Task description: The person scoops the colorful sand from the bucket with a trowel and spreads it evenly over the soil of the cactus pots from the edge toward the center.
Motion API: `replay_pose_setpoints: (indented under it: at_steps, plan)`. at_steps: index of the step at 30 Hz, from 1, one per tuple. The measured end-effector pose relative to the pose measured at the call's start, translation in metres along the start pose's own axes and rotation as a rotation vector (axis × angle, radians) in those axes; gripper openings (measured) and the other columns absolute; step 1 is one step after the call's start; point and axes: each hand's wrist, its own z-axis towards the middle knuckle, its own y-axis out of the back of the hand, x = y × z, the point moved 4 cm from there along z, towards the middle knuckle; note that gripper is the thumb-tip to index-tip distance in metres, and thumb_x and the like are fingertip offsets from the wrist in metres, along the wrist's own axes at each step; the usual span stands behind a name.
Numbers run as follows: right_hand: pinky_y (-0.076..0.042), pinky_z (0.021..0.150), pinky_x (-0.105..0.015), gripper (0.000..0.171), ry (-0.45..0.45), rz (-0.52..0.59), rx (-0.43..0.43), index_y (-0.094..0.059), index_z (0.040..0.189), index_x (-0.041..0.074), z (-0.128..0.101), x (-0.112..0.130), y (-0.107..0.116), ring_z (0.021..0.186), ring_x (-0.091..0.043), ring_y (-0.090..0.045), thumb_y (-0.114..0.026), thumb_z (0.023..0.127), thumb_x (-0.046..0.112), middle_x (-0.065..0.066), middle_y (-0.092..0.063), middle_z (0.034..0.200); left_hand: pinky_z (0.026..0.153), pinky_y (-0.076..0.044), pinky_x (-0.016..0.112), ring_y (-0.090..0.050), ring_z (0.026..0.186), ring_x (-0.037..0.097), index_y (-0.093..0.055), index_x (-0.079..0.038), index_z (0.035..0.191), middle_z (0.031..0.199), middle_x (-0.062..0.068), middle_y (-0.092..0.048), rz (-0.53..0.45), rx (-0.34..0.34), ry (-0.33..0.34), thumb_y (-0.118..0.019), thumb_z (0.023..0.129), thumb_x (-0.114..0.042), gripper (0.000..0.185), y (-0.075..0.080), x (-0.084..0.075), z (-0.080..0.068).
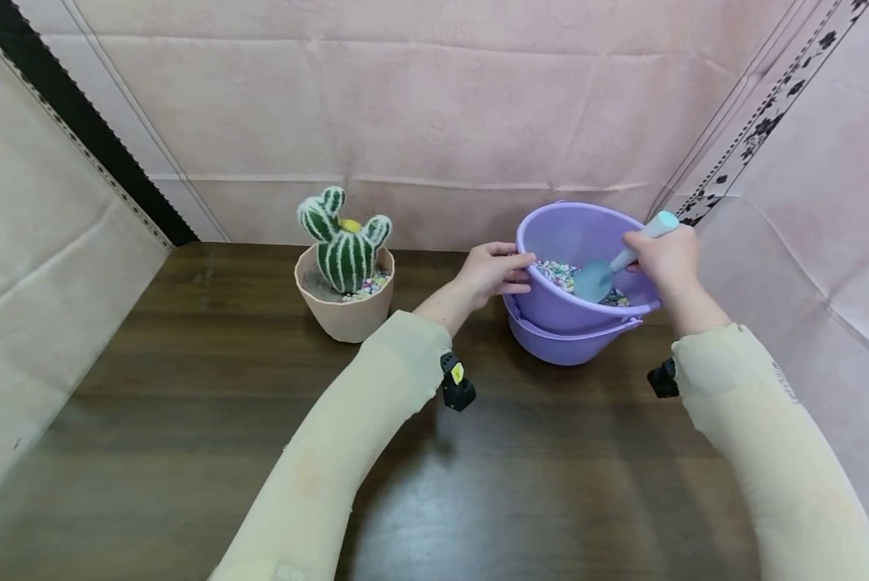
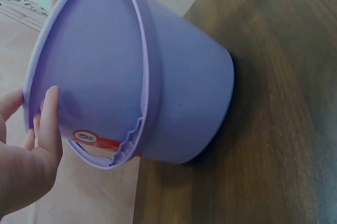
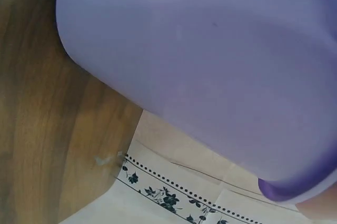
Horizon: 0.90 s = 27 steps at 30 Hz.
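Observation:
A purple bucket (image 1: 579, 230) stands at the back right, with small multicoloured pebbles (image 1: 556, 274) inside. A lower purple band circles it; whether that is a second bucket's rim or a handle, I cannot tell. My left hand (image 1: 494, 270) grips the bucket's left rim, and in the left wrist view the fingers (image 2: 50, 121) lie over that edge. Above the right side, my right hand (image 1: 668, 257) holds a light blue hand trowel (image 1: 594, 281) by its handle, blade down at the pebbles. The right wrist view shows mostly the bucket's outer wall (image 3: 200, 66).
Left of the bucket stands a beige pot (image 1: 347, 321) with a knitted green cactus (image 1: 345, 262) and similar pebbles. Both rest on a brown wooden table (image 1: 260, 452). Pale cloth walls (image 1: 419, 113) rise close behind and on both sides.

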Motion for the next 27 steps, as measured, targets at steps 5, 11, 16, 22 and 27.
replay_pose_setpoints:
  at_steps: [5,11,16,22,27]
  plan:
    - [-0.059,0.060,-0.022,0.023,0.001,0.041,0.106,-0.047,0.092,0.005,-0.001,0.002,-0.007,0.044,-0.005,-0.062,-0.062,0.084,0.020,0.012,-0.053,0.057,0.081,-0.059,0.033,-0.065,0.079,0.018,-0.049,-0.004,0.130,0.118,0.018,-0.063,-0.085,-0.008,0.035,-0.065,0.086,-0.005,0.046,-0.001,-0.001,0.000]
    - [-0.060,0.061,-0.024,0.022,-0.010,0.174,0.153,-0.042,0.094,0.006,-0.007,0.003,-0.009,0.047,-0.005,-0.063,-0.060,0.086,0.014,0.010,-0.056,0.060,0.084,-0.057,0.032,-0.064,0.103,0.027,-0.045,-0.005,0.133,0.122,0.019,-0.059,-0.149,-0.014,0.065,-0.062,0.087,-0.001,0.048,-0.005,-0.003,0.000]
    - [-0.059,0.058,-0.023,0.018,-0.023,0.263,0.189,-0.044,0.090,0.006,-0.011,0.003,-0.009,0.047,-0.006,-0.064,-0.060,0.086,0.013,0.010,-0.060,0.052,0.084,-0.057,0.031,-0.061,0.111,0.030,-0.044,-0.005,0.132,0.124,0.018,-0.058,-0.127,-0.019,0.075,-0.062,0.088,-0.001,0.048,-0.006,-0.005,-0.002]
    - [-0.059,0.055,-0.024,0.017,-0.068,0.431,0.208,-0.044,0.090,0.005,-0.012,0.002,-0.009,0.047,-0.011,-0.065,-0.060,0.087,0.008,0.006,-0.062,0.055,0.081,-0.058,0.030,-0.061,0.110,0.030,-0.045,-0.005,0.131,0.122,0.017,-0.059,-0.096,-0.023,0.080,-0.062,0.088,-0.002,0.046,-0.005,-0.006,-0.002]
    - [-0.059,0.056,-0.026,0.021,-0.100,0.557,0.196,-0.042,0.093,0.004,-0.012,0.003,-0.006,0.050,-0.014,-0.066,-0.061,0.086,0.005,0.003,-0.059,0.065,0.083,-0.057,0.031,-0.061,0.111,0.030,-0.043,-0.005,0.131,0.123,0.017,-0.058,-0.093,-0.010,0.078,-0.061,0.088,-0.002,0.047,-0.006,-0.008,-0.003]
